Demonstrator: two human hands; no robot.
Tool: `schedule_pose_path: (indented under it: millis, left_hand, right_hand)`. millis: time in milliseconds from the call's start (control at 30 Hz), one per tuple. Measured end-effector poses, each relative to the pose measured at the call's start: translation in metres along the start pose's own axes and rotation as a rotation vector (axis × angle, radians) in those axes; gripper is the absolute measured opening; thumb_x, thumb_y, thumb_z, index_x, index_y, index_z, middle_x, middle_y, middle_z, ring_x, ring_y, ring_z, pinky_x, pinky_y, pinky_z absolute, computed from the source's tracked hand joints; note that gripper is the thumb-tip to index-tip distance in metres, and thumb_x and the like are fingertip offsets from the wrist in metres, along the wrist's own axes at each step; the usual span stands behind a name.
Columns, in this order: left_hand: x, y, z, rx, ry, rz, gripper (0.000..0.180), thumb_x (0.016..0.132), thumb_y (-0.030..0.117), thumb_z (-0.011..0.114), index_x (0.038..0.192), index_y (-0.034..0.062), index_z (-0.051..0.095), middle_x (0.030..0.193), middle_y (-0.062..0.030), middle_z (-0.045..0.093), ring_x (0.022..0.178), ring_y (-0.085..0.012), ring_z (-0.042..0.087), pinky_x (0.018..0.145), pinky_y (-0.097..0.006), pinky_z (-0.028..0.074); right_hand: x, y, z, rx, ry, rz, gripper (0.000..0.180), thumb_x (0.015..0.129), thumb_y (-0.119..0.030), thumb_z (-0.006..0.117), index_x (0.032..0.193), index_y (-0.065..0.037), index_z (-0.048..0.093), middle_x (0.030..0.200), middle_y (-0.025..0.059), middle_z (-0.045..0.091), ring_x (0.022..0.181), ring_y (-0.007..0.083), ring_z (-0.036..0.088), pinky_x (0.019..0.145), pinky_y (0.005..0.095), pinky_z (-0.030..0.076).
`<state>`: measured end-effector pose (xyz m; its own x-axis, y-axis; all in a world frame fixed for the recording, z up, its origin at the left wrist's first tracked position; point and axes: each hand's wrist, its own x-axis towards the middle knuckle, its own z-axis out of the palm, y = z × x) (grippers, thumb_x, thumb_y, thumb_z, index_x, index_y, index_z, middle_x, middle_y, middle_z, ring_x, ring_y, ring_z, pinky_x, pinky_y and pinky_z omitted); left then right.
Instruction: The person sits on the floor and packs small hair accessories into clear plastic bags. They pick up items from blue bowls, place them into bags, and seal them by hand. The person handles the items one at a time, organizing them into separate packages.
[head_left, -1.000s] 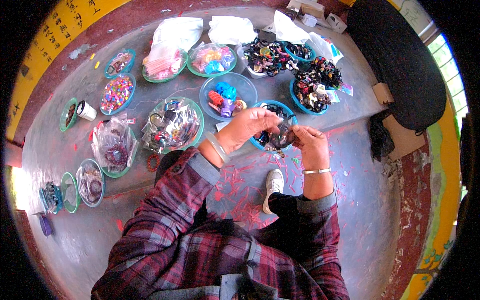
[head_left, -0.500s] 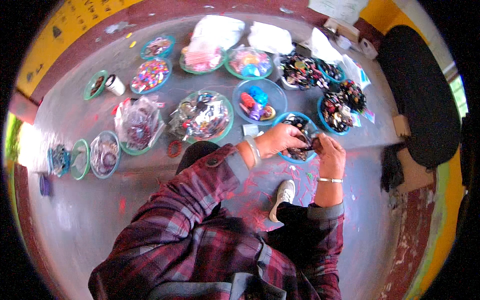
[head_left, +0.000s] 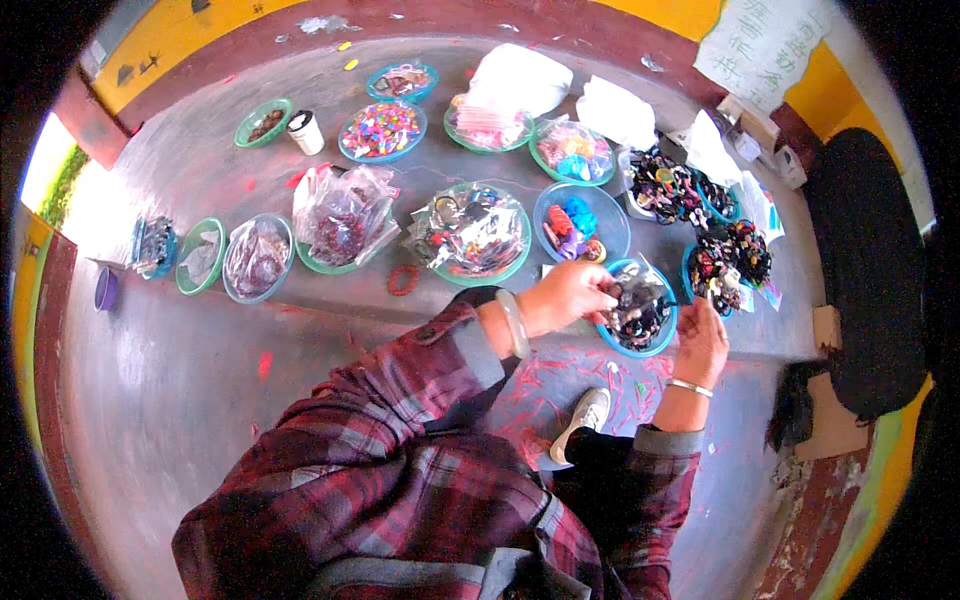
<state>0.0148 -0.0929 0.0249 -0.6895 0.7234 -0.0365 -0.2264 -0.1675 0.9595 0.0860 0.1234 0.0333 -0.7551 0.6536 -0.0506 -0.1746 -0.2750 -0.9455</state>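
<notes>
head view: right of centre, left hand (head_left: 568, 298) pinches clear bag (head_left: 645, 287) over blue bowl (head_left: 648, 351); right hand's (head_left: 703, 342) grip, i can't tell.

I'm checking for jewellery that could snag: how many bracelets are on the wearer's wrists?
2: a pale bangle just behind the left hand, and a thin metallic bracelet just behind the right hand. The plaid sleeves could hide more.
</notes>
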Motion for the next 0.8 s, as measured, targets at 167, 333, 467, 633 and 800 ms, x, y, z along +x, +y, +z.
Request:
schedule_pose_path:
  millis: [167, 333, 467, 633, 800]
  left_hand:
    - [-0.034, 0.006, -0.082, 0.035, 0.377, 0.114, 0.020, 0.080, 0.012, 0.055, 0.093, -0.0024, 0.057, 0.080, -0.0055, 0.059, 0.070, -0.0120, 0.058, 0.062, -0.023, 0.048]
    - [-0.063, -0.017, -0.196, -0.064, 0.765, 0.203, 0.013, 0.077, 0.002, 0.054, 0.088, -0.0043, 0.058, 0.078, -0.0063, 0.058, 0.068, -0.0131, 0.056, 0.060, -0.024, 0.048]
    - [-0.061, -0.042, -0.263, -0.025, 0.960, 0.182, 0.014, 0.075, -0.002, 0.052, 0.087, -0.0039, 0.059, 0.076, -0.0080, 0.059, 0.065, -0.0151, 0.057, 0.055, -0.025, 0.049]
    - [-0.037, -0.075, -0.307, 0.231, 1.002, -0.005, 0.018, 0.072, 0.001, 0.054, 0.088, 0.0008, 0.061, 0.073, -0.0056, 0.060, 0.058, -0.0136, 0.055, 0.050, -0.027, 0.046]
    - [-0.006, -0.085, -0.309, 0.424, 0.791, -0.122, 0.022, 0.072, 0.010, 0.057, 0.092, 0.0018, 0.062, 0.073, -0.0069, 0.061, 0.062, -0.0129, 0.056, 0.055, -0.029, 0.046]
  right_hand:
    - [0.007, -0.006, -0.025, 0.096, -0.001, 0.126, 0.018, 0.082, -0.018, 0.058, 0.084, 0.000, 0.060, 0.071, 0.0075, 0.060, 0.062, 0.0148, 0.054, 0.057, 0.0264, 0.044]
    - [0.000, 0.001, -0.015, -0.123, -0.110, 0.124, 0.019, 0.082, -0.022, 0.058, 0.085, -0.003, 0.059, 0.070, 0.0045, 0.058, 0.061, 0.0126, 0.053, 0.055, 0.0228, 0.041]
    - [-0.003, 0.003, 0.000, -0.130, -0.110, 0.143, 0.019, 0.082, -0.018, 0.057, 0.080, 0.000, 0.060, 0.067, 0.0073, 0.059, 0.058, 0.0140, 0.055, 0.053, 0.0240, 0.045]
    - [0.002, 0.015, 0.009, -0.166, -0.047, 0.191, 0.017, 0.082, -0.016, 0.057, 0.079, 0.000, 0.061, 0.065, 0.0074, 0.059, 0.055, 0.0141, 0.055, 0.051, 0.0228, 0.045]
    - [0.005, 0.021, 0.008, -0.236, -0.134, 0.236, 0.018, 0.082, -0.021, 0.058, 0.080, -0.003, 0.061, 0.066, 0.0050, 0.059, 0.058, 0.0134, 0.055, 0.056, 0.0238, 0.043]
